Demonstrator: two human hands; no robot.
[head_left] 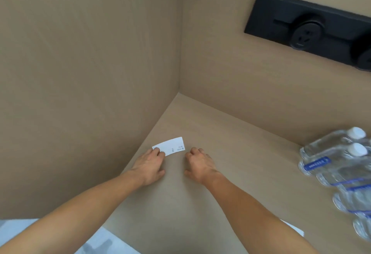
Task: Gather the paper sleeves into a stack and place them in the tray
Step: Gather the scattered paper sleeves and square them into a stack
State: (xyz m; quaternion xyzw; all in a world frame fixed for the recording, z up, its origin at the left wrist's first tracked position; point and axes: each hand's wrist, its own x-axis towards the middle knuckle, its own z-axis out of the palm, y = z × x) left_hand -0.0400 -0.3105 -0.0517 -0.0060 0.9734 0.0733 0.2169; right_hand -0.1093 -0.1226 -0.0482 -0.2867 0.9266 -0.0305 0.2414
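Observation:
A white paper sleeve with small print at its right end lies flat on the beige counter, close to the corner where two walls meet. My left hand rests on the counter with its fingertips pressing on the sleeve's left end. My right hand sits knuckles-up just right of the sleeve, fingers curled, holding nothing. A small gap separates it from the sleeve's right end. No tray is in view.
Several clear water bottles with white caps and blue labels lie at the counter's right edge. A black socket panel is mounted on the back wall. The left wall stands close beside my left hand.

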